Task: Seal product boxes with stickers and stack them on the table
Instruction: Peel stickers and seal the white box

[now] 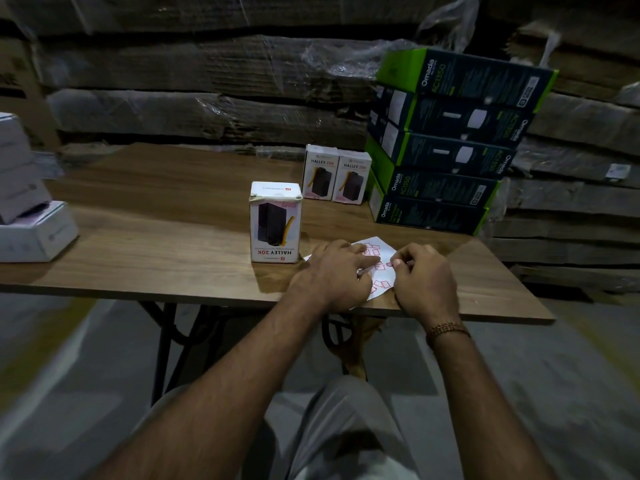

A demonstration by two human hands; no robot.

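Observation:
A white sheet of red-edged stickers [379,244] lies at the table's front edge. My left hand [337,271] presses flat on the sheet with straight fingers. My right hand [424,277] sits on the sheet's right side, fingers curled, thumb and fingertips pinching at a sticker. Just left of my hands a white HALLEY 20K box [275,223] stands upside down. Two more HALLEY boxes [336,178] stand side by side further back.
A tall stack of dark green Omada boxes [446,143] fills the table's right rear. White boxes [31,209] are piled at the left edge. The wooden table [156,220] has wrapped cardboard stacks [207,81] behind it. My knees are below the front edge.

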